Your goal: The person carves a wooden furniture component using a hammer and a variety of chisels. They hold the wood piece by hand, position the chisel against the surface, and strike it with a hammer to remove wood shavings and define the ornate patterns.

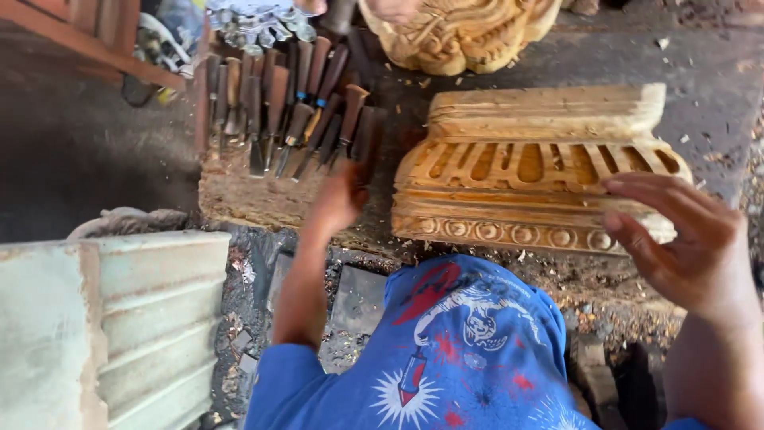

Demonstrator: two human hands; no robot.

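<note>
A carved wooden block (525, 167) with a row of slots and a band of round rosettes lies on the dark work surface in front of me. My right hand (684, 247) rests against its right end, fingers spread and laid over the corner. My left hand (338, 199), blurred, reaches to a row of chisels (294, 111) on a wooden board and closes around the lower end of a dark-handled chisel (368, 135) at the row's right side. My blue printed shirt fills the bottom of the view.
A second, rounder wood carving (461, 32) sits at the top centre. Pale moulded wooden planks (119, 318) lie at the lower left. Wood chips (605, 302) litter the surface below the block. Red-brown timber (87, 32) crosses the top left.
</note>
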